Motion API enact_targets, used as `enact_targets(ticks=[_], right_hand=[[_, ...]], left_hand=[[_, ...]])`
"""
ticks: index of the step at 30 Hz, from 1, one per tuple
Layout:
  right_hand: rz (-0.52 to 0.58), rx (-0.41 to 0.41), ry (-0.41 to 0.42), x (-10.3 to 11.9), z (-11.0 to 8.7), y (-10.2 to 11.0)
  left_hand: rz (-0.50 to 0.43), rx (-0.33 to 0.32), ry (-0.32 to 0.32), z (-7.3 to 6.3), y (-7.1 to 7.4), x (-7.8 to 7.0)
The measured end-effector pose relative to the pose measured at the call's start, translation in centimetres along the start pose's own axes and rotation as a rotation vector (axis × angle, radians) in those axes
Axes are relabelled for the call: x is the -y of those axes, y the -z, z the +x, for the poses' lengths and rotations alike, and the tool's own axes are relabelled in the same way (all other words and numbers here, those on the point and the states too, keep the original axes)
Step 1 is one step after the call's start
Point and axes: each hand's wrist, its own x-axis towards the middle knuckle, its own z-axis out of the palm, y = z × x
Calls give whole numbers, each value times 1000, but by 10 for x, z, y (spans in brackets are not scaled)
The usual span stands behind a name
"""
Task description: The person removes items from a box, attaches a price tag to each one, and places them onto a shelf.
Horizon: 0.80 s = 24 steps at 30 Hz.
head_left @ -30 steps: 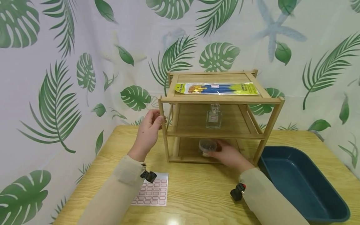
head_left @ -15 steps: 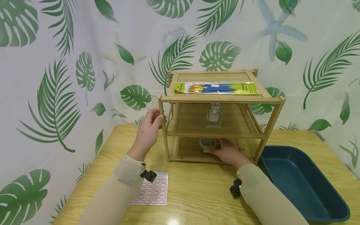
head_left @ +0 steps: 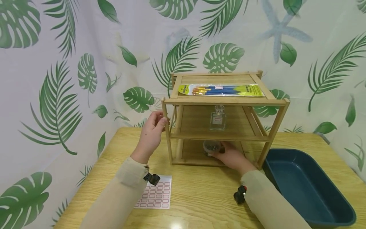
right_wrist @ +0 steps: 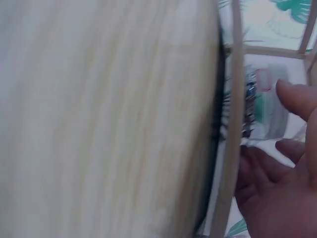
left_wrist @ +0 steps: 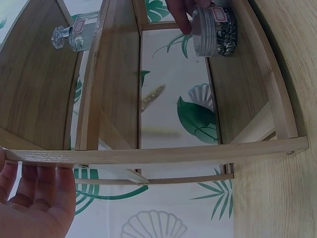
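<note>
A three-tier wooden rack (head_left: 220, 137) stands on the table. My left hand (head_left: 151, 130) holds its left front post, with the fingers (left_wrist: 44, 186) behind the wood in the left wrist view. At the bottom tier my right hand (head_left: 233, 157) holds a clear lidded jar (head_left: 211, 147) between thumb and fingers. Small dark pieces fill the jar's lower part, and a red-bordered label (left_wrist: 218, 14) is on its side. The jar is upright; whether its base rests on the board is hard to tell. On the middle tier stands a glass perfume bottle (head_left: 218, 121), also labelled.
A packet of blue paintbrushes (head_left: 220, 90) lies on the top tier. At the right is a dark blue plastic tub (head_left: 303, 181). A sheet of red-bordered labels (head_left: 155, 194) lies on the table, partly under the left forearm. Leaf-patterned cloth hangs behind.
My right hand has shifted the jar slightly farther back into the bottom tier. The left hand stays on the post.
</note>
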Motion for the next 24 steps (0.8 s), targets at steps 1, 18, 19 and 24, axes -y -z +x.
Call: enact_targets(ticks=[1, 18, 19, 24], right_hand=[[0, -14, 3, 1, -3, 0], [-154, -46, 131, 42, -68, 36], [-156, -41, 135, 43, -72, 38], [-174, -43, 160, 44, -91, 53]], left_hand=[[1, -1, 3, 0, 0, 0], [23, 1, 23, -3, 3, -2], [25, 5, 20, -3, 3, -1], [77, 32, -17, -8, 4, -1]])
